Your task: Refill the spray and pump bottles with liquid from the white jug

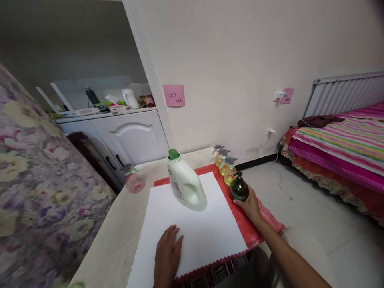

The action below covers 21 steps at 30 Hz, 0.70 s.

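On the red mat's (pixel 264 224) right edge, the right hand (pixel 250 206) is gripping a dark bottle (pixel 239 188) — seemingly upright — arm stretching forward; the left hand (pixel 167 256) is lying flat, fingers spread, on white paper (pixel 204 232).

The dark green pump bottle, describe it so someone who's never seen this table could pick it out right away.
Find the table with the white sheet laid over a red cloth. At the cloth's right edge, the right hand grips the dark green pump bottle. It stands nearest of a row of bottles; the spray bottles behind it are pale yellow with grey triggers.
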{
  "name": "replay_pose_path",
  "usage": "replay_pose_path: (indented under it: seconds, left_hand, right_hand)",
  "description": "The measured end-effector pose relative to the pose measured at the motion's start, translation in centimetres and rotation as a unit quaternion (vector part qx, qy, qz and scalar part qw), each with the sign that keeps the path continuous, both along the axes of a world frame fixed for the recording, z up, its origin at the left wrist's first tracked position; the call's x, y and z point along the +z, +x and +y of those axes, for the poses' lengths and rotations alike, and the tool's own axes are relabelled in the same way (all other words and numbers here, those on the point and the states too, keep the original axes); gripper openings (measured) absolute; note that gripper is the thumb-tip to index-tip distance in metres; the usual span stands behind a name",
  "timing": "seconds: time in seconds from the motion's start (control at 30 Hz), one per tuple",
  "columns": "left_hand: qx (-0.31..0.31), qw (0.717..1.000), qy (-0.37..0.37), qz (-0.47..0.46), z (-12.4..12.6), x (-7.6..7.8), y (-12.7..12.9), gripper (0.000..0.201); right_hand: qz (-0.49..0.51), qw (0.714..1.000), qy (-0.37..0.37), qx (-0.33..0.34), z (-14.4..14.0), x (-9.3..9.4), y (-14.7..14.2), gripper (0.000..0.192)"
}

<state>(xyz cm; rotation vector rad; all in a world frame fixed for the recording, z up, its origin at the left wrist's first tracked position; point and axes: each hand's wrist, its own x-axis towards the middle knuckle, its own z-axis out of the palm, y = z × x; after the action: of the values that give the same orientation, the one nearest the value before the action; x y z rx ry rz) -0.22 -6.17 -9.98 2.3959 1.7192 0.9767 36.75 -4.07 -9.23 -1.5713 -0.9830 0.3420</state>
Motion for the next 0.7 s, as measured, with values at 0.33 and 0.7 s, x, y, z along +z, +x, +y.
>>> replay_pose_path:
  seconds: [0.33,0.7]
  left_hand:
    - [0.000,1.000,0.005,0.002,0.1,-0.2,0.0,0.030]
    - [-0.019,1.000,0.010,-0.023,0.0,-0.1,0.1,0.032]
  right_hand:
    - [0.082,0.996,0.040,0.022,-4.8,1.8,2.0,0.045]
    - [0.172,0.837,0.098,0.511,-14.0,13.1,-15.3,0.030]
